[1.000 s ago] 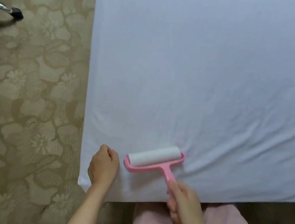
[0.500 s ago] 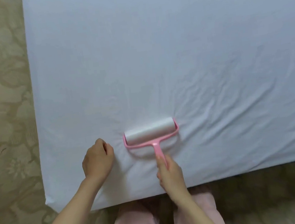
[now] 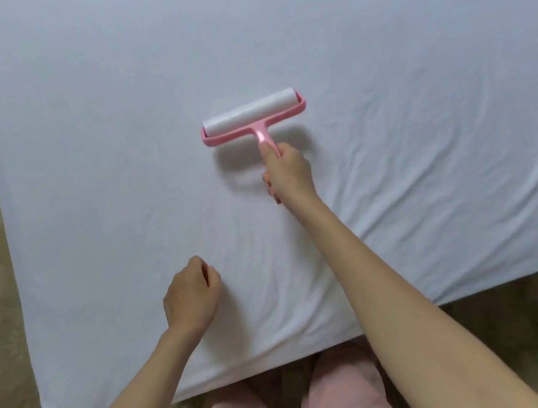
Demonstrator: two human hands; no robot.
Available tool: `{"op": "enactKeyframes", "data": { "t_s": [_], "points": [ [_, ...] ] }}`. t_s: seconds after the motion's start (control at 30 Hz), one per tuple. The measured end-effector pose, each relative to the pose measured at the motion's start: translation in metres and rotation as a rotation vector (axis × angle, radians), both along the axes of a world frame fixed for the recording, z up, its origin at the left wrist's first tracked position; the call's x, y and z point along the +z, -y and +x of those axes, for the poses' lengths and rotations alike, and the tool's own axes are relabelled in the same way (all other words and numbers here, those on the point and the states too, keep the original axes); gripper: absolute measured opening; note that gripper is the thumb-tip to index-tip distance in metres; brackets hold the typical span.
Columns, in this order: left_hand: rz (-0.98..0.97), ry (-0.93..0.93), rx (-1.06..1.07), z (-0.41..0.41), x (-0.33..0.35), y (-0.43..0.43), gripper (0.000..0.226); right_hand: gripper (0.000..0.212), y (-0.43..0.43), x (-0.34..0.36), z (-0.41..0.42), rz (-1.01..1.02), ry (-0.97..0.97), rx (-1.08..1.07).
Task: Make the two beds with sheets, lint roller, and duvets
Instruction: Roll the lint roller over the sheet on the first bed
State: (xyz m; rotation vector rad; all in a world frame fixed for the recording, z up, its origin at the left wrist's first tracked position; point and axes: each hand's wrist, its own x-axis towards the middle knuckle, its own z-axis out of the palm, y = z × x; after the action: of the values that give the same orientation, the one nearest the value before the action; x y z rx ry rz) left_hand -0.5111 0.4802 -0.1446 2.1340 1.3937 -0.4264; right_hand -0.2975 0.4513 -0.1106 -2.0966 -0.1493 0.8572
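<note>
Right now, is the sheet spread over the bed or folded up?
Spread. The sheet lies flat in one layer, reaching the near edge and left corner, with shallow wrinkles on the right.

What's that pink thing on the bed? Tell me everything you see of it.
The lint roller has a pink plastic-looking frame and handle, with a white roll across its head. The roll rests on the white sheet, slightly slanted, handle pointing back toward the person. The right hand grips the handle.

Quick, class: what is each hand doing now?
Left hand: closed, fingers curled, empty, on the sheet.
Right hand: holding the lint roller by its handle.
</note>
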Motion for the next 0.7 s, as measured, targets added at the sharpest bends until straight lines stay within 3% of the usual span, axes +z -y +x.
{"op": "enactKeyframes", "data": {
  "t_s": [0.13,0.23,0.33,0.4,0.43,0.5,0.57,0.63,0.7],
  "points": [
    [0.024,0.036,0.01,0.022,0.0,0.008,0.021,0.033,0.009,-0.038,0.019,-0.024,-0.042,0.022],
    [0.017,0.003,-0.002,0.029,0.002,0.014,0.02,0.034,0.097,-0.04,-0.051,-0.165,-0.068,0.089],
    [0.011,-0.033,-0.024,0.037,0.004,0.021,0.019,0.035,0.22,-0.018,-0.137,-0.364,-0.016,0.349],
    [0.006,-0.044,-0.041,0.044,0.005,0.026,0.019,0.049,0.274,0.005,-0.161,-0.364,-0.08,0.236],
    [0.003,-0.049,-0.049,0.049,0.006,0.028,0.019,0.043,0.281,0.013,-0.159,-0.378,-0.051,0.192],
    [-0.001,-0.05,-0.058,0.059,0.006,0.035,0.019,0.029,0.263,0.04,-0.131,-0.378,-0.068,0.215],
    [0.001,-0.045,-0.053,0.07,0.006,0.041,0.019,0.049,0.22,0.053,-0.079,-0.186,-0.173,0.034],
    [0.005,-0.039,-0.049,0.082,0.004,0.046,0.019,0.045,0.169,0.045,-0.008,-0.044,-0.087,-0.038],
    [0.013,-0.026,-0.05,0.095,0.002,0.052,0.019,0.039,0.104,0.023,0.068,-0.049,0.048,-0.009]
  ]
}}
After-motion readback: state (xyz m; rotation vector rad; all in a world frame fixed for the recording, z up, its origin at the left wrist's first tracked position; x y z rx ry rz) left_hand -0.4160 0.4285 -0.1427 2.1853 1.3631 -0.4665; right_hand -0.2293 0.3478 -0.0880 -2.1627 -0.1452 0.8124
